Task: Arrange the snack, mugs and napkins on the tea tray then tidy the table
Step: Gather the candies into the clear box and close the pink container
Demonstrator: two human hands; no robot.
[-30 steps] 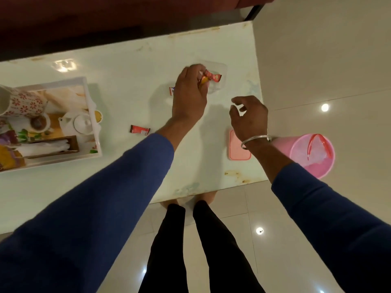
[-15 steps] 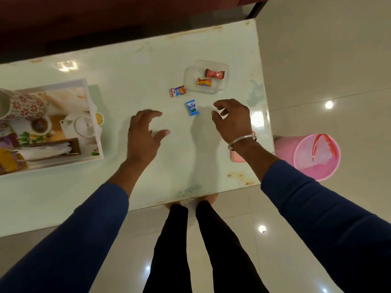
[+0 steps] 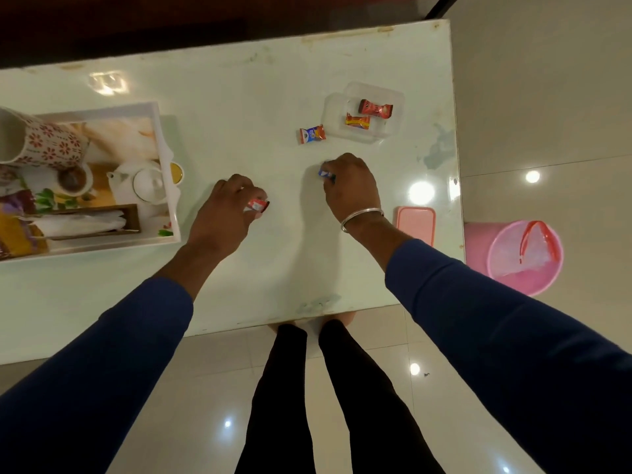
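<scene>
Tray stage looks done. The white tea tray (image 3: 169,186) at the table's left already carries a floral mug (image 3: 51,145), a stack of napkins (image 3: 78,223) in a brown holder and a yellow snack packet (image 3: 17,234) at its near-left corner.

What is left, by my reading, is the tidying: loose wrapped candies go into the clear plastic box (image 3: 393,124), landmark for the rest.

- Inside the box: two candies, a dark red one (image 3: 375,108) and an orange-red one (image 3: 357,121). Box is rectangular, thin-walled, see-through.
- Just left of the box, on the bare table (image 3: 239,97): a blue-and-red candy (image 3: 312,134), not yet picked up.
- Nearer than the box, toward the viewer: right hand (image 3: 352,186), fingers curled down, pinching a blue candy (image 3: 326,174) at table level.
- Further left of that: left hand (image 3: 225,213), fingers curled, pinching a red candy (image 3: 258,205).
- Near-right of the box: flat pink lid (image 3: 415,225) with rounded corners, likely the box's cover; still off.

Wrappers are glossy, twisted at the ends and crinkly. The tabletop is pale, shiny and stained at the edges.
</scene>
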